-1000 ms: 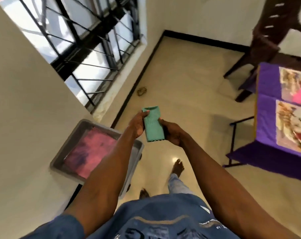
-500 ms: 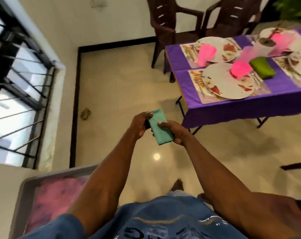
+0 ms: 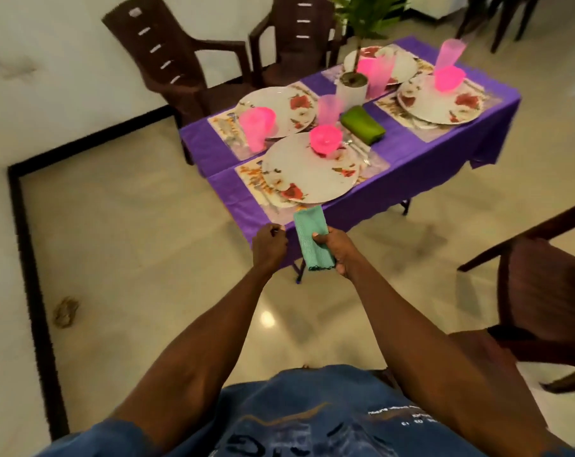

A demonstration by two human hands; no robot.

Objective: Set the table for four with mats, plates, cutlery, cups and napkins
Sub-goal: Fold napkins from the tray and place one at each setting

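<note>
My right hand [image 3: 337, 250] grips a folded teal napkin [image 3: 312, 239], held upright just in front of the near table edge. My left hand [image 3: 269, 247] is curled into a loose fist beside it, apart from the cloth. Ahead stands the table under a purple cloth [image 3: 411, 166], laid with mats and floral plates. The nearest plate [image 3: 309, 174] carries an upturned pink cup [image 3: 325, 138], with cutlery [image 3: 358, 150] to its right. A folded green napkin [image 3: 362, 124] lies mid-table. More pink cups stand by the other plates [image 3: 441, 105].
A white plant pot [image 3: 353, 87] sits at the table's centre. Two brown plastic chairs [image 3: 180, 70] stand behind the table, another chair [image 3: 550, 298] close on my right. A small scrap [image 3: 65, 311] lies on the tiled floor at left.
The view has swung from the window and grey tray to the table, which is now closer. My left hand has let go of the teal napkin; my right hand alone holds it.
</note>
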